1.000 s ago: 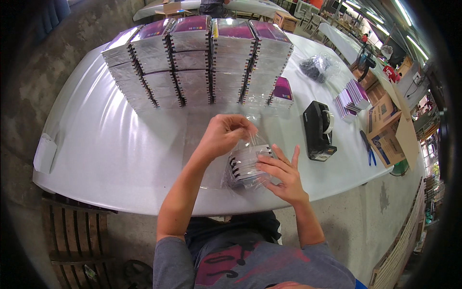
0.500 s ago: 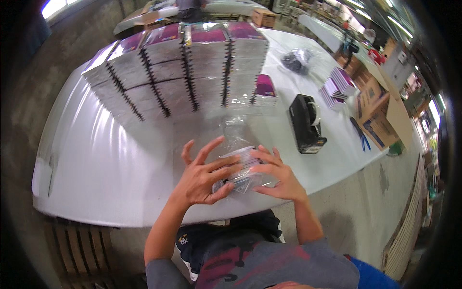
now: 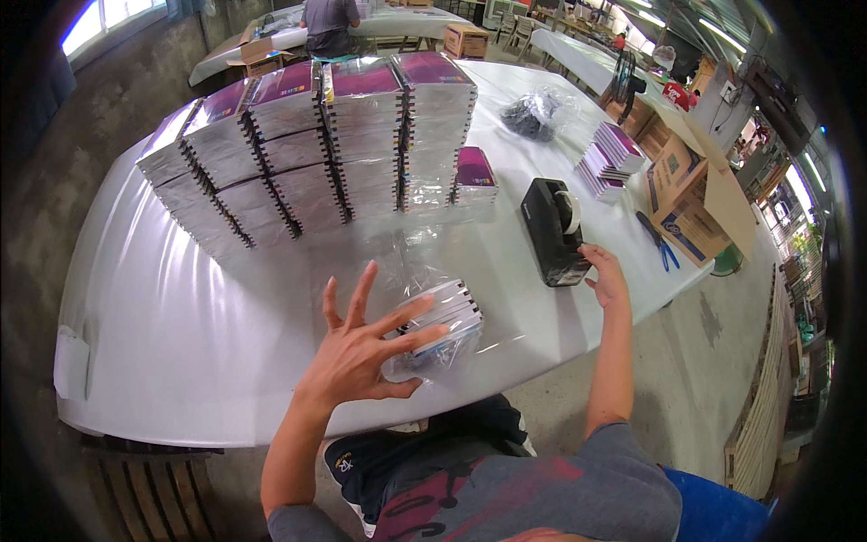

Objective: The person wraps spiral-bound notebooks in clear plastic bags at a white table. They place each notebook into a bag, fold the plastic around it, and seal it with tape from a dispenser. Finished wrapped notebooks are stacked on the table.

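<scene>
the left hand, fingers spread, rests on the wrapped books near the front edge of the table. the right hand is at the near end of the dispenser; whether it pinches anything, one cannot tell.

Lighting moderate: window at 10 o'clock overexposed, ceiling tubes at 2 o'clock lit, glare streaking the white table toward 9 o'clock, rim dark and fisheye-bent.
</scene>
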The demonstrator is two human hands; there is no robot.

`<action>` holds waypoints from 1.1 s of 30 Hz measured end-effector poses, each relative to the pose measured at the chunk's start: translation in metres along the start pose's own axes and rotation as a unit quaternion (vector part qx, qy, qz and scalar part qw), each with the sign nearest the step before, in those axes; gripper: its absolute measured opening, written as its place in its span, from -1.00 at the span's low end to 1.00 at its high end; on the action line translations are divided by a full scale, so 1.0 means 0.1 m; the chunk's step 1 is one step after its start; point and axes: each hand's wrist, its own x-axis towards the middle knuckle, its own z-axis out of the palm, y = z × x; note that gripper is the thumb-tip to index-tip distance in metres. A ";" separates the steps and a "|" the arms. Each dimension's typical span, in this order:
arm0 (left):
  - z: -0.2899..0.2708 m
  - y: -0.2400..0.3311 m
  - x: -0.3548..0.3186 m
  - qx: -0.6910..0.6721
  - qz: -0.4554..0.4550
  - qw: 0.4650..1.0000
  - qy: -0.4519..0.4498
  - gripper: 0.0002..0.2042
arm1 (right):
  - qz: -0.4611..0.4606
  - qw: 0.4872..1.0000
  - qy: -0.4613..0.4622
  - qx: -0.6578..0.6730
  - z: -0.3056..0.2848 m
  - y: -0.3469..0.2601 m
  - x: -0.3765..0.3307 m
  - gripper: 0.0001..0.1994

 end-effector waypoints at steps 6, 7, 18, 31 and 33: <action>-0.05 0.02 0.00 -0.004 -0.017 1.000 -0.016 -0.22 | -0.066 0.960 0.008 0.273 0.11 0.19 -0.10 -0.76; -0.03 0.03 0.00 -0.010 -0.018 1.000 -0.016 -0.23 | -0.076 0.960 0.002 0.271 0.07 0.27 -0.11 -0.77; -0.08 0.02 0.02 -0.005 -0.019 0.999 -0.027 -0.15 | -0.284 0.901 0.206 -0.254 -0.08 0.65 -0.26 -0.91; -0.19 0.02 0.04 0.020 -0.001 0.997 -0.079 -0.09 | -0.205 0.838 -0.471 -0.187 1.48 -1.35 -1.24 -0.21; -0.20 0.03 0.04 0.016 0.005 0.996 -0.089 -0.09 | -0.231 0.807 -0.489 -0.239 1.67 -1.41 -1.28 -0.14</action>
